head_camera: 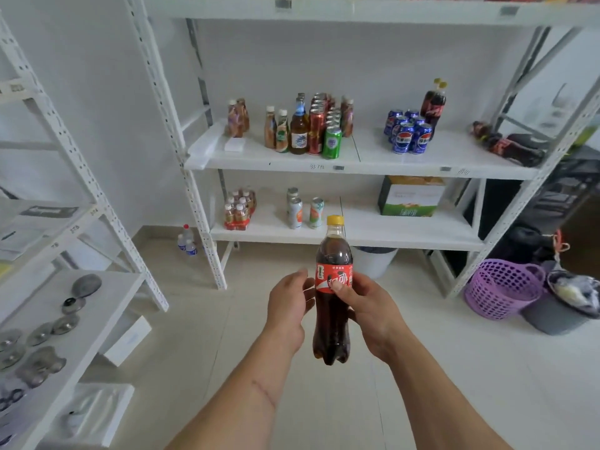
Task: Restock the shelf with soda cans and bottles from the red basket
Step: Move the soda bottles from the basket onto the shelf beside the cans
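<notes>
- So you've got a cola bottle (333,287) held upright out in front of you, above the floor (438,368) and well short of the shelf (357,164); yellow cap up top, red label around the middle, dark soda inside
- Your right hand (370,315) is the one really gripping it; fingers wrapped round the bottle's right side with the thumb pressed flat on the label
- Your left hand (287,306) is loosely curled just beside the bottle on the left; fingertips look like they touch or nearly touch the label edge, hard to say which; it isn't clamped round anything
- The middle board of the shelf already carries a bunch of stuff; blue soda cans (407,133) clustered right of centre, two yellow-capped cola bottles (434,103) standing just behind them, and a couple more dark bottles lying on their sides at the far right end (506,146)
- Left of centre on that same board there's a mixed group; a green can (331,142) in front, red cans (316,128) in a row beside it, a few bottles next to those
- Lower board has a shrink-wrapped pack of small bottles (238,211), some slim cans (305,211) and a green and white box (410,196)
- A purple basket (501,289) sits on the floor at the right, beside a grey bin (552,319)
</notes>
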